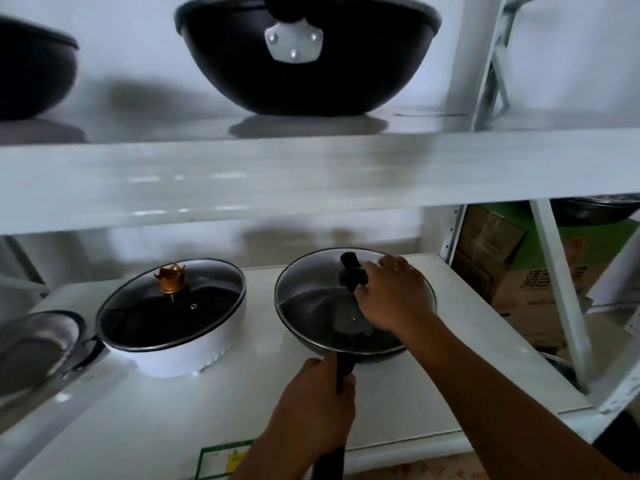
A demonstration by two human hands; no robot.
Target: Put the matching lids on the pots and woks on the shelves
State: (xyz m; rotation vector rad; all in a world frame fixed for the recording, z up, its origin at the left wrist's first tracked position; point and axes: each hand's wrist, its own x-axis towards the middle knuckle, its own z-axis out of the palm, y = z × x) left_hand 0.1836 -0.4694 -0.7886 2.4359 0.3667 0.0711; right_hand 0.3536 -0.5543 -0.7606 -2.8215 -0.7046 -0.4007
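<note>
On the lower shelf (pixel 467 327) stands a dark wok (pixel 349 346) with a glass lid (pixel 311 289) resting on it. My right hand (pixel 391 292) lies on the lid, fingers around its black knob handle (pixel 351 271). My left hand (pixel 313 407) grips the wok's long black handle (pixel 344 367) at the front. To the left sits a white pot (pixel 180 351) covered by a glass lid (pixel 166 306) with a gold crown-shaped knob (pixel 170 278). Up on the higher shelf (pixel 311 174) a large black wok (pixel 304 53) stands without a visible lid, and another dark wok (pixel 31 67) shows at the far left.
A steel lid or pan (pixel 38 344) lies blurred at the lower shelf's left end. Cardboard boxes (pixel 519 271) and another dark pan (pixel 595 209) sit in the neighbouring bay to the right, behind white shelf posts (pixel 564 289). A green label (pixel 221 459) is on the shelf's front edge.
</note>
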